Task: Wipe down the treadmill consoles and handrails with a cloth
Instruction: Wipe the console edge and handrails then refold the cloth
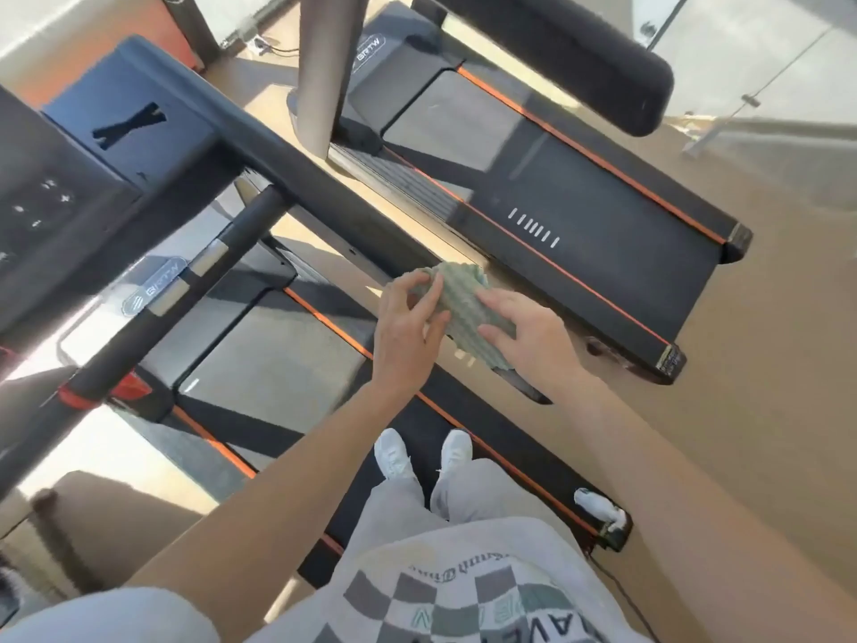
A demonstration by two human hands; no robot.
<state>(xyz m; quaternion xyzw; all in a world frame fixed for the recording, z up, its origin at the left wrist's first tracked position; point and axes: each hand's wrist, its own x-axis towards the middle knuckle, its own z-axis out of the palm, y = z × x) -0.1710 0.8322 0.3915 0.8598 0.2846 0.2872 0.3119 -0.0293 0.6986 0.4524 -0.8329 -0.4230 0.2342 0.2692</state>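
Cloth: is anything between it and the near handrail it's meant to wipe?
Nothing visible. The cloth is held between left hand and right hand, with open air over to the handrail.

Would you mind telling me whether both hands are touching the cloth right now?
Touching. The head view shows the left hand pinching the cloth at its near edge, while the right hand lies with fingers flat on the cloth's other side.

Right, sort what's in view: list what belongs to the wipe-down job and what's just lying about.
For the job:
cloth, held between left hand and right hand
handrail
console

Lying about:
white object on the near treadmill's rear corner
cable on the floor
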